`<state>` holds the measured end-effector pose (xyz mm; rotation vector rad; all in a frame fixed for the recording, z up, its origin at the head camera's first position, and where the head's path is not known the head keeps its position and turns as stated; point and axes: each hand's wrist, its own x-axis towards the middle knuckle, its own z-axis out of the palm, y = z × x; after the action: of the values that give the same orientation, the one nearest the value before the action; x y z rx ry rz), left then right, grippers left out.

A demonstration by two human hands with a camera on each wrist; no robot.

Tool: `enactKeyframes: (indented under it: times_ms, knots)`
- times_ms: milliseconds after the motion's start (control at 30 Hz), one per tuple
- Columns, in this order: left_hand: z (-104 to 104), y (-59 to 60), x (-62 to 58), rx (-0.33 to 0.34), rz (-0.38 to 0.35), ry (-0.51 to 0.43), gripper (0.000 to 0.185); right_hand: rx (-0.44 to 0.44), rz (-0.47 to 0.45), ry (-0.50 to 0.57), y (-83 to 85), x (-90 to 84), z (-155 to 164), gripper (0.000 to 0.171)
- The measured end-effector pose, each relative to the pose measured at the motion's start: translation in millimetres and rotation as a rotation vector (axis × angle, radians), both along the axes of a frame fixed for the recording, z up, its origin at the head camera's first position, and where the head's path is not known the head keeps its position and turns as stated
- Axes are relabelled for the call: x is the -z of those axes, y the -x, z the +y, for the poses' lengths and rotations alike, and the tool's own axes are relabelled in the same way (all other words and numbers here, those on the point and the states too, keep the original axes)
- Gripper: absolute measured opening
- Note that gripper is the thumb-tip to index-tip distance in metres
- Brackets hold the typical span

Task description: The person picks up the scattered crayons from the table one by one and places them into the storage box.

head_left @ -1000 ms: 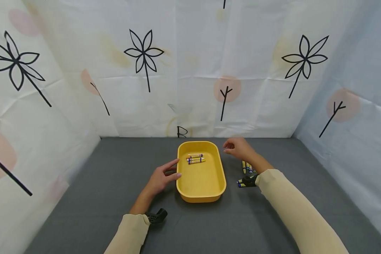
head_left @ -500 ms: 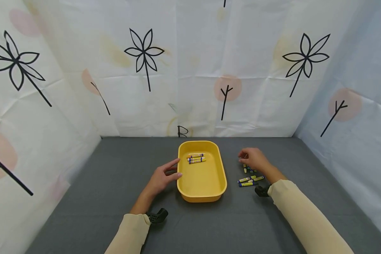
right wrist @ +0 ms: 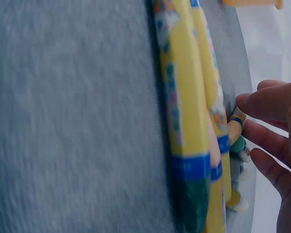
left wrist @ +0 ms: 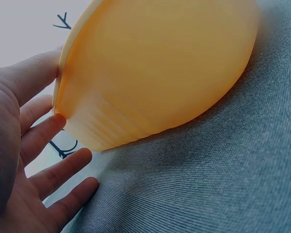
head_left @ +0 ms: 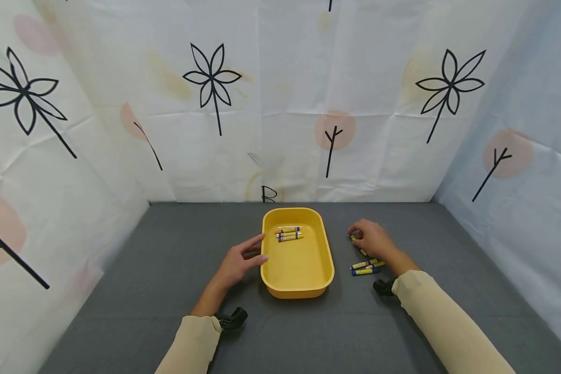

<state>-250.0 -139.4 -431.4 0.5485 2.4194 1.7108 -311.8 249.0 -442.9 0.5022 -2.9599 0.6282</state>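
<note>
Two hands on the grey table (head_left: pixel 168 270). Left hand (head_left: pixel 237 263): fingers straight, tips touching the left wall of the yellow tray (head_left: pixel 296 283), holding nothing. Right hand (head_left: pixel 373 240): fingers curled over loose crayons (head_left: pixel 365 267) right of the tray; whether the grip has closed on one cannot be told. Visible loose crayons lie roughly left-right; others hidden under the hand. Three crayons (head_left: pixel 289 234) lie left-right at the tray's far end.
</note>
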Motion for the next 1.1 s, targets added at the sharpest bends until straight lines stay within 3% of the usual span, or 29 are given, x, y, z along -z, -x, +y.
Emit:
enactKeyframes:
  times_ms: [567, 867, 1100]
  knots:
    - [1.2, -0.7, -0.1, -0.004, 0.008, -0.017, 0.061, 0.025, -0.096, -0.032, -1.3, -5.3, -12.5, 0.023]
    - [-2.9, 17.9, 31.0, -0.026, 0.012, -0.030, 0.063, -0.033, -0.023, 0.029, 2.1, -22.9, -16.1, 0.020]
    - [-3.6, 19.2, 35.0, -0.044, 0.028, -0.040, 0.064, -0.080, 0.058, 0.055, 8.2, -47.3, -28.2, 0.021]
